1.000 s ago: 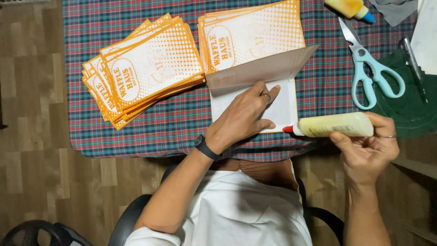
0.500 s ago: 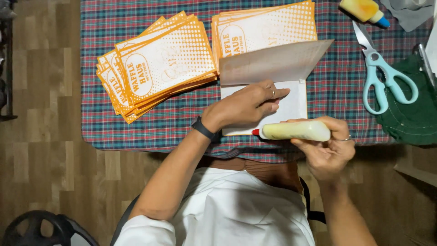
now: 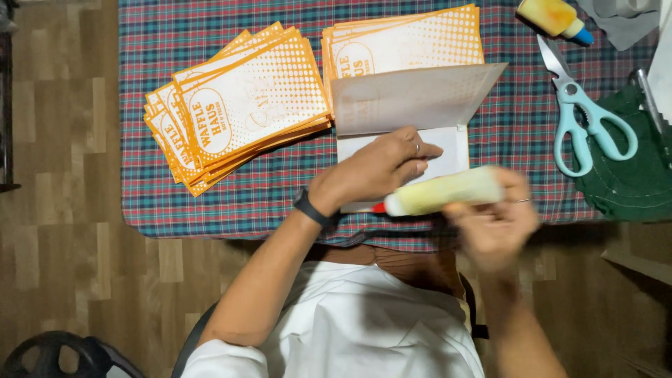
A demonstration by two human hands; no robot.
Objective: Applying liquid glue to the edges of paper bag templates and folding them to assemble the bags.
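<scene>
My left hand (image 3: 381,168) lies flat on a white paper sheet (image 3: 448,150) with its upper flap (image 3: 413,98) folded up, on a plaid tablecloth (image 3: 280,189). My right hand (image 3: 493,220) grips a pale yellow glue bottle (image 3: 444,192) lying sideways, its red tip (image 3: 378,208) pointing left at the sheet's near edge. The right hand is blurred with motion. A black band sits on my left wrist.
Two stacks of orange-and-white printed paper bags lie behind: a fanned one (image 3: 238,115) at left, a neat one (image 3: 406,45) behind the flap. Light blue scissors (image 3: 584,115), a second glue bottle (image 3: 556,17) and a dark green cloth (image 3: 626,182) sit at right. Wooden floor lies below.
My right hand has carried the glue bottle leftwards along the sheet's near edge, its tip now under my left wrist. The left hand has stayed pressed on the sheet.
</scene>
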